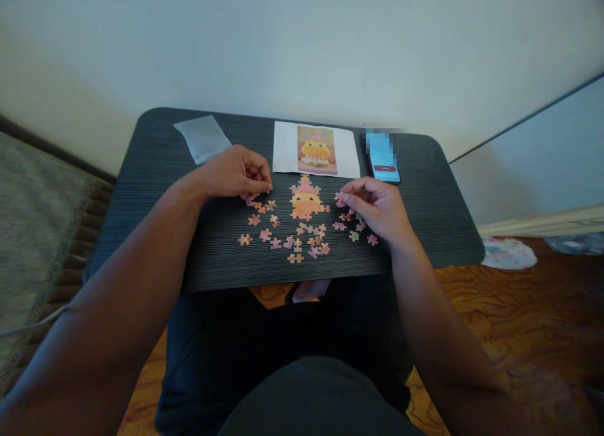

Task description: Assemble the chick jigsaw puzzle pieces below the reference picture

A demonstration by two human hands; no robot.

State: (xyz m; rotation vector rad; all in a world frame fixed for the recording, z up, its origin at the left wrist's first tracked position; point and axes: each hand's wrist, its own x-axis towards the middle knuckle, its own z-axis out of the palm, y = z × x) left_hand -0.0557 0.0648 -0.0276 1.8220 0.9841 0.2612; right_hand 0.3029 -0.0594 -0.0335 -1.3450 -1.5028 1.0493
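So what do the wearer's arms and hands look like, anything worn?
Both forearms are bare, with no sleeves in view. The left hand and right hand have no gloves, and no watch, bracelet or ring is visible. Dark clothing shows below them.

Surface (425,222): dark, matt, finely ribbed laminate-look top. On it, a printed sheet (283,148) of thin white paper, matt; just left of the sheet a clear, slightly frosted plastic bag (202,137), just right a phone (383,156) with glossy glass screen, below the sheet puzzle pieces (283,238) of matt printed cardboard. Floor (509,310) right of the sheet: glossy varnished wood grain; rug (33,203) far left: rough woven cloth.
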